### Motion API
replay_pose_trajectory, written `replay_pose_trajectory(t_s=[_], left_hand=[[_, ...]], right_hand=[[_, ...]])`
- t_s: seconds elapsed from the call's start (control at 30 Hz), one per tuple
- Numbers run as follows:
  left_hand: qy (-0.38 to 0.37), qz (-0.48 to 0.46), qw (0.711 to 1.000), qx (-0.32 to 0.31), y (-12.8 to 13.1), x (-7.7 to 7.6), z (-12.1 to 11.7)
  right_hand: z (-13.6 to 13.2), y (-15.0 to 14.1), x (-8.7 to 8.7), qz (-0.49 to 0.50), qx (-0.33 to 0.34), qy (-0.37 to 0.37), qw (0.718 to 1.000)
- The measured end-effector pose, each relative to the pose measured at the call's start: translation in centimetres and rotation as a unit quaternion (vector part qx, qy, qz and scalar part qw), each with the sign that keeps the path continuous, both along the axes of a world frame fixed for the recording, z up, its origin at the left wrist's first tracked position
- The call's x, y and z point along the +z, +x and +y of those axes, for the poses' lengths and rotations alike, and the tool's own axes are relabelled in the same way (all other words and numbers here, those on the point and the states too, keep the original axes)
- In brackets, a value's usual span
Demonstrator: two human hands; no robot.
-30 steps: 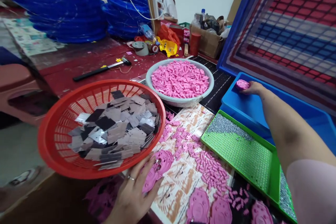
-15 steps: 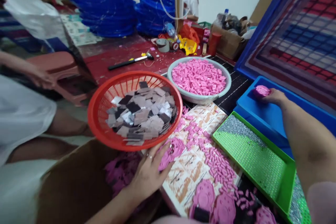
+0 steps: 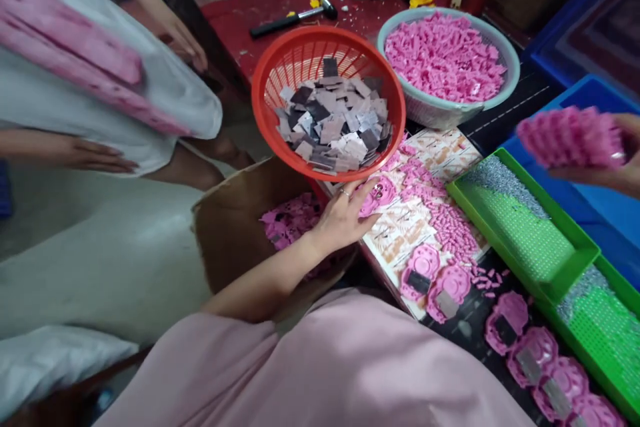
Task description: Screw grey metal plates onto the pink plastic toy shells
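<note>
My left hand (image 3: 345, 213) rests at the table's edge, its thumb and fingers around a round pink plastic shell (image 3: 383, 193). At the right, my right hand (image 3: 623, 163) holds a stack of pink plastic shells (image 3: 570, 137) above the blue bin (image 3: 583, 210). Pink shells with dark or grey plates (image 3: 445, 303) lie near my body. Small pink pegs (image 3: 453, 230) are scattered beside the green trays (image 3: 533, 233), which hold tiny silvery pieces. Beyond my left hand stands a red basket (image 3: 265, 117) of grey and black plates.
A pale basin (image 3: 430, 107) heaped with pink parts sits behind. A cardboard box (image 3: 220, 227) with pink pieces stands below the table. A hammer (image 3: 295, 19) lies on the red surface. At the left are another person's hands (image 3: 177, 37) and a white covering with long pink shapes.
The view has swung down and left. My right hand has lifted from the blue bin with the stack of pink shells. My left hand stays on its shell. Another person's pink load has entered at left.
</note>
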State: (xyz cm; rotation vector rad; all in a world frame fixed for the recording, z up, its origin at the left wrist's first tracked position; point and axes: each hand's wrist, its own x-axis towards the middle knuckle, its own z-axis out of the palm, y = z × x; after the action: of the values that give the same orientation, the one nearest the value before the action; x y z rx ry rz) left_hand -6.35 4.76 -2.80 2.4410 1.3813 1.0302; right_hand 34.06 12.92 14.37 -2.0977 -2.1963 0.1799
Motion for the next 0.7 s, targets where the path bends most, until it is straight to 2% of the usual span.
replay_pose_trajectory(t_s=[0.03, 0.1, 0.17, 0.23, 0.33, 0.4, 0.53, 0.7], left_hand=[[0.001, -0.006, 1.000, -0.003, 0.0, 0.0, 0.0], [0.000, -0.017, 1.000, -0.014, -0.1, 0.0, -0.2], [-0.002, -0.029, 0.999, -0.025, -0.3, 0.2, -0.5], [0.008, -0.056, 0.998, -0.032, -0.9, 0.4, -1.1], [0.055, -0.105, 0.992, -0.043, -1.7, 0.7, -2.6], [0.090, -0.115, 0.987, -0.062, -1.8, 0.7, -3.6], [0.137, -0.103, 0.980, -0.098, -0.5, 0.4, -5.0], [0.178, -0.061, 0.977, -0.105, 1.6, 0.9, -4.6]], right_hand=[[-1.3, -2.7, -0.2, 0.044, 0.044, -0.044, 0.997], [-3.4, -7.7, -1.0, 0.067, 0.153, -0.086, 0.982], [-4.9, -11.8, -2.5, 0.087, 0.266, -0.161, 0.946], [-5.6, -14.7, -4.1, 0.081, 0.321, -0.206, 0.921], [-5.8, -17.2, -6.2, 0.035, 0.356, -0.237, 0.903], [-5.7, -18.3, -7.0, 0.013, 0.363, -0.243, 0.900], [-5.6, -19.4, -7.4, 0.000, 0.357, -0.235, 0.904], [-5.6, -19.9, -7.4, -0.011, 0.350, -0.221, 0.910]])
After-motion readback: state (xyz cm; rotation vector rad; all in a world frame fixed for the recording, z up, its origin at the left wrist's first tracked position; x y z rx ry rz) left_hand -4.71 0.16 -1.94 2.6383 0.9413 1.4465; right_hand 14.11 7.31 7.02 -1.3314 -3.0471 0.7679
